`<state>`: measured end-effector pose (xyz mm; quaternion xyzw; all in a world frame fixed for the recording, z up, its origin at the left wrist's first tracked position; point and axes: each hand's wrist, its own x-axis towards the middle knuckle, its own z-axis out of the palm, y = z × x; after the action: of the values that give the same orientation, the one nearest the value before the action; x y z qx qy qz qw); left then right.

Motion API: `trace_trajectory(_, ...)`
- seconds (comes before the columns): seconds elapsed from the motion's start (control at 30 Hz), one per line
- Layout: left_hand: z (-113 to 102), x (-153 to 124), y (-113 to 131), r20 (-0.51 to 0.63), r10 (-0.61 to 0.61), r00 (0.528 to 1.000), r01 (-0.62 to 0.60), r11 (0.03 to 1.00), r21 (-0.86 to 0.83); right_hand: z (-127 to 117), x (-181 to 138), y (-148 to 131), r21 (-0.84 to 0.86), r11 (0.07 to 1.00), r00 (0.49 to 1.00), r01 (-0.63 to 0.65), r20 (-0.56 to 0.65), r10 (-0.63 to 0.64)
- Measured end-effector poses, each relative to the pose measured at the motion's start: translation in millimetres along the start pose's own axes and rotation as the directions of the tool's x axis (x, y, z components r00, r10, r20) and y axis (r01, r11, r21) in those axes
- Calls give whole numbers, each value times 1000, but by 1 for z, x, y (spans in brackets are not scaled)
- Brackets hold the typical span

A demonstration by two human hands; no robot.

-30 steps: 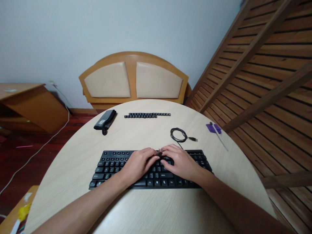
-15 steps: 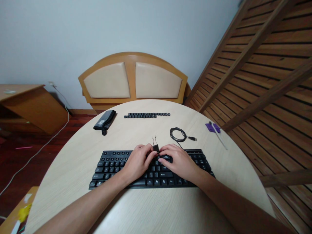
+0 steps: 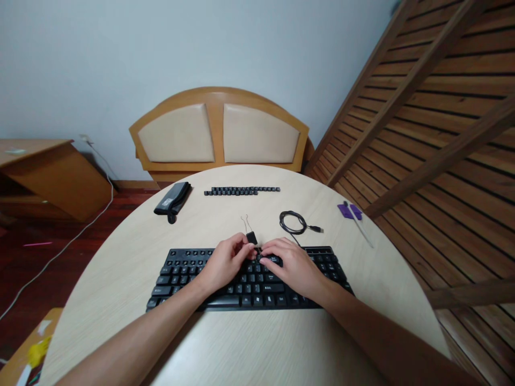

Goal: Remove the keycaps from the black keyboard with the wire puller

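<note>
My left fingers (image 3: pixel 248 248): pinching a small black block-shaped tool with thin metal wires (image 3: pixel 251 237).
Tool's long axis: slanted, hooked wire tips pointing forward and leftward from my fingers.
My right fingers (image 3: pixel 274 250): curled over the keys; whether gripping, I cannot tell.
Black plastic rectangular keyboard (image 3: pixel 251 289): beneath my fingers, lengthwise left to right.

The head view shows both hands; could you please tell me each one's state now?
Left hand: closed on a black wire tool.
Right hand: over the keyboard; grip cannot be told.
</note>
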<state>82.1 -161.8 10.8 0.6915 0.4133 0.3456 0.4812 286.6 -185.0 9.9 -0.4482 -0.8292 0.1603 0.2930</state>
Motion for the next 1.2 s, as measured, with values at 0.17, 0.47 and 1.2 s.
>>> trace_trajectory(0.17,-2,-3,5,-26,14,1000,-13,1000,22,0,0,0,13,1000,1000,-7,-25,7)
trace_trajectory(0.47,-3,-5,9,38,67,997,-68,997,31,-4,0,-4,73,997,1000,-26,-15,28)
trace_trajectory(1.2,-3,-6,10,49,111,993,-118,976,182,-10,0,-2,270,960,995,-76,80,56)
